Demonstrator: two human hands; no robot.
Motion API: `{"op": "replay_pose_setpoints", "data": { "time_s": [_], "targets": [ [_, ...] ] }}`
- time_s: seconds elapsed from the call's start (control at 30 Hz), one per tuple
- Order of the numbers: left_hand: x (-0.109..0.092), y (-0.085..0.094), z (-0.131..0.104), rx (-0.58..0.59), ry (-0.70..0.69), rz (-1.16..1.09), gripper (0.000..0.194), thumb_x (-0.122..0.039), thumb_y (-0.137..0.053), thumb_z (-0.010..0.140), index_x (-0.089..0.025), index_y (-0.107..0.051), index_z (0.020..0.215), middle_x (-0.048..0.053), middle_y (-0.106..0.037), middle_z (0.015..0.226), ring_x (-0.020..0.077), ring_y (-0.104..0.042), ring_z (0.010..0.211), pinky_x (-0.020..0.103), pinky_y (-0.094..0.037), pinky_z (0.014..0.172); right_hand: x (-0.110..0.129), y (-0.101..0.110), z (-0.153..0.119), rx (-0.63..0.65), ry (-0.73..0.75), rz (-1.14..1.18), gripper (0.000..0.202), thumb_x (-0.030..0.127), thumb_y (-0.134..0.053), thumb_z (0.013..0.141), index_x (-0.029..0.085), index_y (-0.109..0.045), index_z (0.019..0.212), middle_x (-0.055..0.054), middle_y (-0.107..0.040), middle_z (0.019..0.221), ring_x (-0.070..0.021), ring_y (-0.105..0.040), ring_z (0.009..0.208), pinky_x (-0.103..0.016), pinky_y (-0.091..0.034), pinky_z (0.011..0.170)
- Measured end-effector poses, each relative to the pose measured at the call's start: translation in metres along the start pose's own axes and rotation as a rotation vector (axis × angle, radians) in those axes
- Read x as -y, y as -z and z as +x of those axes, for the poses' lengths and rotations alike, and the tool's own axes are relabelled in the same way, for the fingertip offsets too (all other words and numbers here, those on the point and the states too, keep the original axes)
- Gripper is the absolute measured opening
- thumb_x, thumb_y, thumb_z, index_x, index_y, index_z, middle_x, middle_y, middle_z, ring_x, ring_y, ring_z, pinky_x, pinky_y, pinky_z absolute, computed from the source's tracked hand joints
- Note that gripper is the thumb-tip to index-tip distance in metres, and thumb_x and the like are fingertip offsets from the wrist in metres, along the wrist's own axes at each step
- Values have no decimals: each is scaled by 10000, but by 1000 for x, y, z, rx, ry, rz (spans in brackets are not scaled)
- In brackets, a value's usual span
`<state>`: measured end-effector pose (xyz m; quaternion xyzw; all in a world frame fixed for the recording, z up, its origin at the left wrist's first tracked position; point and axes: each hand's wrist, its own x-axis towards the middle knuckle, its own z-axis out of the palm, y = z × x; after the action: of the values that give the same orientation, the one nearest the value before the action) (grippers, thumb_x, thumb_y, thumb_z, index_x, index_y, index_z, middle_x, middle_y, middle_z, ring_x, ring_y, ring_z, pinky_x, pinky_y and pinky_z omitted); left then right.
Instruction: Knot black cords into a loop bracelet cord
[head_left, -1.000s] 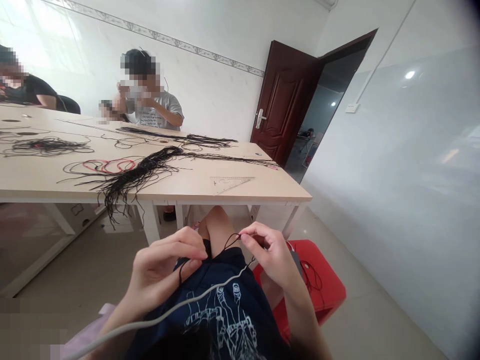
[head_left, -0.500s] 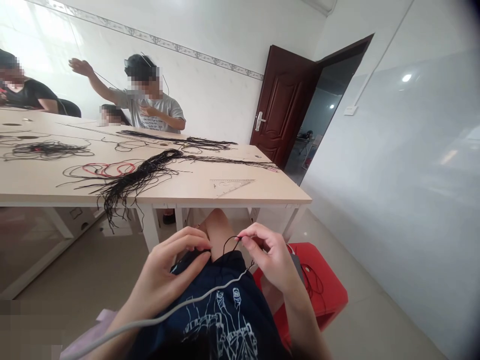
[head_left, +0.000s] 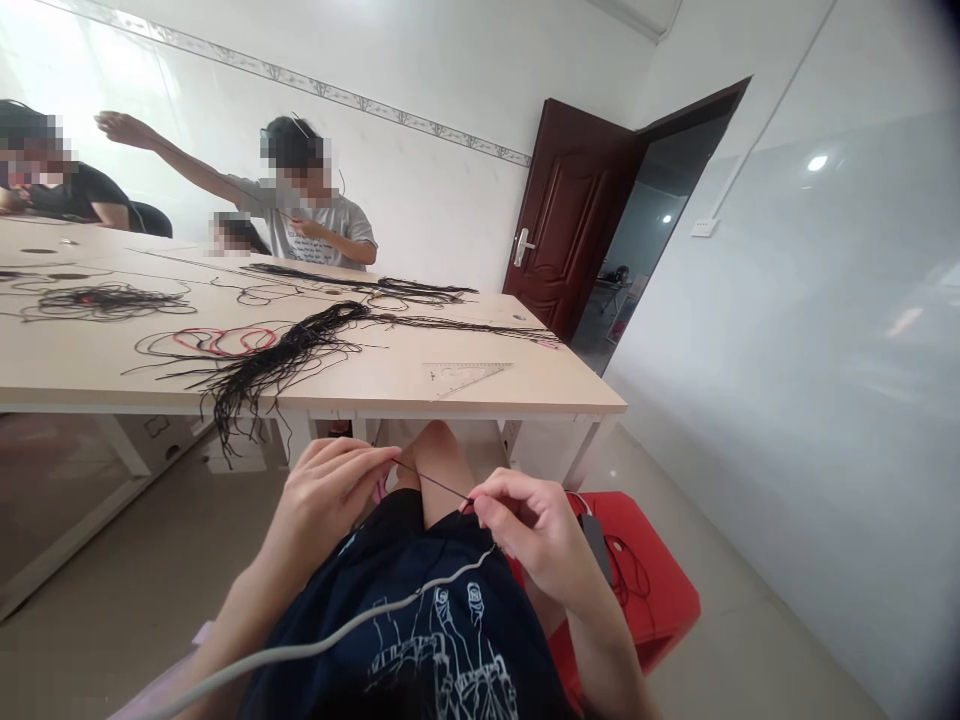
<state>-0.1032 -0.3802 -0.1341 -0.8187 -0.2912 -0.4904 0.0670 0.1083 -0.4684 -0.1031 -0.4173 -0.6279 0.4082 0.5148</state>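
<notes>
A thin black cord (head_left: 433,481) runs taut between my two hands, above my lap. My left hand (head_left: 334,490) pinches one end of the stretch between thumb and fingertips. Slightly lower, my right hand (head_left: 529,515) grips the cord between thumb and forefinger, where a small dark bit, perhaps a knot, shows at the fingertips. A pale cable (head_left: 360,618) crosses my dark shirt below the hands.
On the table (head_left: 375,385) ahead lie a bundle of black cords (head_left: 292,350), a red cord loop (head_left: 225,341) and a clear set square (head_left: 466,377). A red stool (head_left: 664,590) with a dark device (head_left: 596,540) stands at right. Co-workers sit across the table.
My left hand has closed on the cord and lifted slightly, pulling the loose loop into a straight line. A co-worker's raised arm has stretched farther to the left.
</notes>
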Motion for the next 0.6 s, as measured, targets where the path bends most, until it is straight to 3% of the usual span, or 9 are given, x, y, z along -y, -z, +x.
{"op": "replay_pose_setpoints", "data": {
  "time_s": [0.13, 0.27, 0.37, 0.6],
  "targets": [
    [7, 2, 2, 44, -61, -12, 168, -111, -585, 787, -200, -666, 906, 4, -701, 769, 154, -595, 732, 291, -417, 707, 0, -1, 1, 5, 11, 16, 152, 274, -567, 829, 165, -653, 768, 17, -528, 670, -43, -398, 491, -179, -311, 443],
    [-17, -14, 4, 122, -91, -120, 130, -159, -552, 819, -198, -673, 842, 11, -685, 781, 134, -585, 732, 253, -463, 674, -3, -1, 5, -2, 72, 84, 108, 251, -589, 810, 174, -651, 767, -8, -582, 839, -19, -439, 468, -176, -359, 448],
    [-36, -30, 2, 176, -30, -251, 216, -189, -498, 847, -177, -676, 726, 31, -636, 707, 124, -563, 651, 242, -468, 602, -6, -2, 7, 53, 77, 195, 105, 244, -591, 803, 180, -665, 764, -51, -629, 1009, -15, -470, 444, -195, -397, 457],
    [-52, -49, -7, 286, -3, -383, 227, -198, -507, 830, -152, -624, 640, 36, -637, 687, 124, -593, 640, 219, -478, 579, -11, -7, 9, 151, 0, 357, 133, 256, -587, 805, 180, -690, 768, -33, -686, 793, -26, -441, 400, -202, -372, 454]
  ]
}}
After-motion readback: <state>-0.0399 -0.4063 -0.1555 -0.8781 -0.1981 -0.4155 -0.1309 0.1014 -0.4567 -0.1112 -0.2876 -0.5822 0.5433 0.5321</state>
